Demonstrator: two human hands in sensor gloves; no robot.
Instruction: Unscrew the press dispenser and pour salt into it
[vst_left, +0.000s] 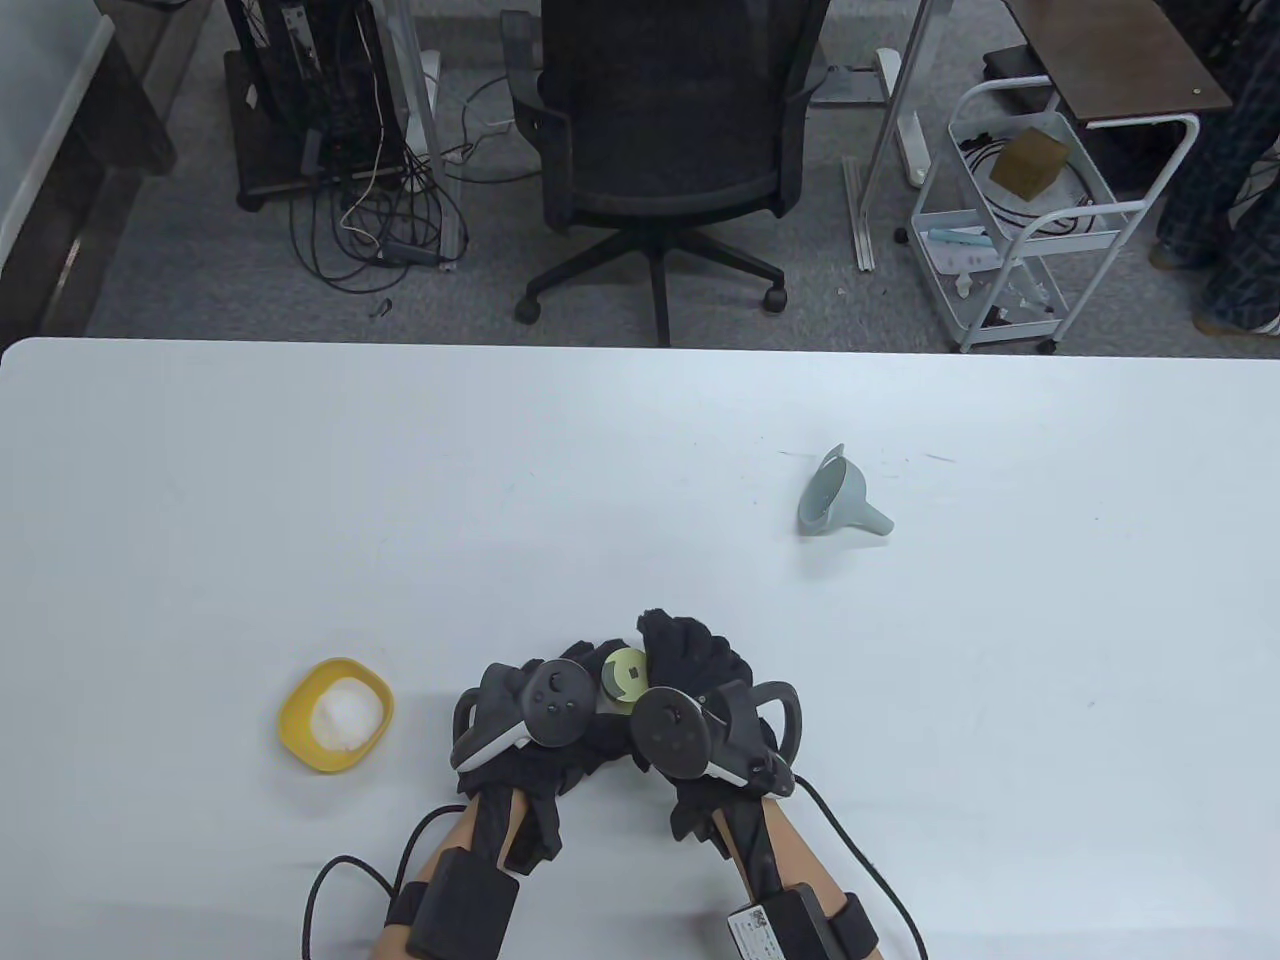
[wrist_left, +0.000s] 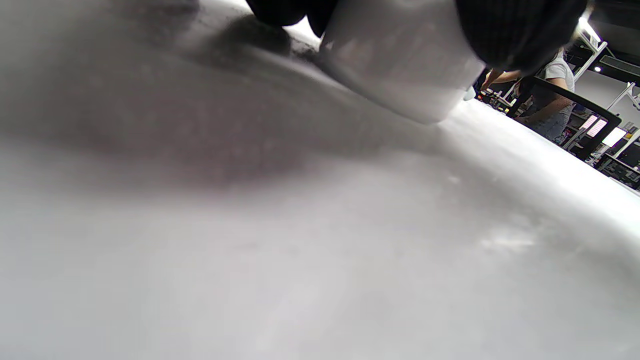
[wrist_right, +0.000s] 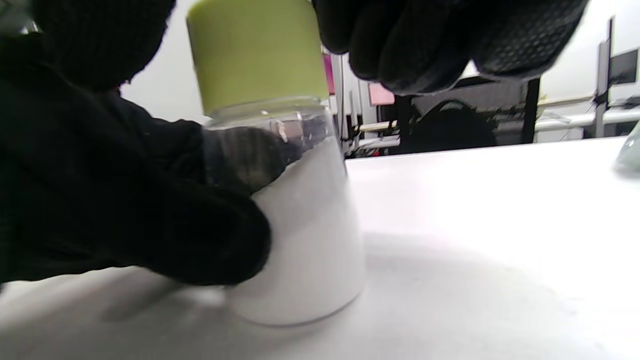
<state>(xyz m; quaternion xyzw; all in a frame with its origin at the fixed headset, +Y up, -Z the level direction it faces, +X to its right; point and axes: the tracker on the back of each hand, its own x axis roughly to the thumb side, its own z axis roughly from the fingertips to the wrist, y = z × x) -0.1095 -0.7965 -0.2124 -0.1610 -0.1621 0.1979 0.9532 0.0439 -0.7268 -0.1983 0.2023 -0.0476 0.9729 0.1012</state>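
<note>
The press dispenser stands upright on the table between my hands: a clear jar (wrist_right: 310, 235) partly filled with white salt, with a yellow-green cap (vst_left: 628, 675) (wrist_right: 257, 50). My left hand (vst_left: 585, 670) grips the jar body from the left; its fingers (wrist_right: 165, 215) wrap the glass. In the left wrist view the jar's base (wrist_left: 400, 65) is blurred under dark fingers (wrist_left: 515, 30). My right hand (vst_left: 675, 650) curls over the cap's far right side, its fingers (wrist_right: 430, 40) against the cap's edge. A yellow bowl (vst_left: 300, 705) of salt sits left of my hands.
A pale grey-blue funnel (vst_left: 838, 497) lies on its side on the white table (vst_left: 640, 480), to the far right of my hands. An office chair (vst_left: 660, 130) and a white cart (vst_left: 1030, 210) stand on the floor beyond the table's far edge.
</note>
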